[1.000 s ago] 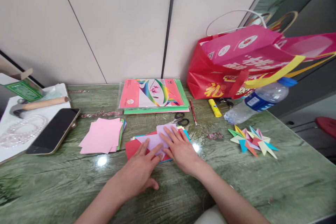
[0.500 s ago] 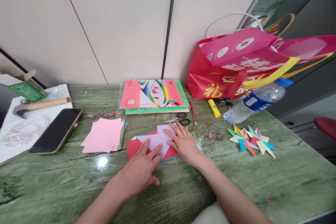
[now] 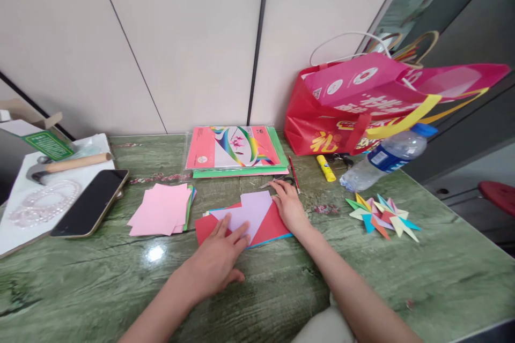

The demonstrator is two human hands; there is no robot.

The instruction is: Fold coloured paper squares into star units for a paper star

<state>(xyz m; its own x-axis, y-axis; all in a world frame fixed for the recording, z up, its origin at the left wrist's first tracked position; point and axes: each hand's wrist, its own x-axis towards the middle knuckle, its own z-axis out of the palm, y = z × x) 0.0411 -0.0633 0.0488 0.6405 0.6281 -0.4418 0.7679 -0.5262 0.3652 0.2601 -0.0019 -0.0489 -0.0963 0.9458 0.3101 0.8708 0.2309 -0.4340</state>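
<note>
A folded lilac paper [image 3: 254, 208] lies on red paper [image 3: 277, 224], with blue edges showing beneath. My left hand [image 3: 219, 254] rests on the lower left of the lilac paper, its fingers spread flat. Over the right side of the red sheet, my right hand [image 3: 290, 206] has its fingertips at the black-handled scissors [image 3: 277, 181], which are partly hidden by the fingers. Whether it grips them is unclear. Beside that hand lies a red pencil [image 3: 295, 174].
Pink squares [image 3: 161, 209] lie at left, near a phone [image 3: 92, 203] and hammer [image 3: 72, 163]. Packaged paper [image 3: 235, 147] sits behind. At right are a glue stick [image 3: 325, 168], bottle [image 3: 386, 158], red bag [image 3: 308, 123] and folded paper stars [image 3: 382, 215].
My right hand has slid off the lilac paper, to the right and back, onto the scissors. My left hand stays on the paper. The view has shifted slightly.
</note>
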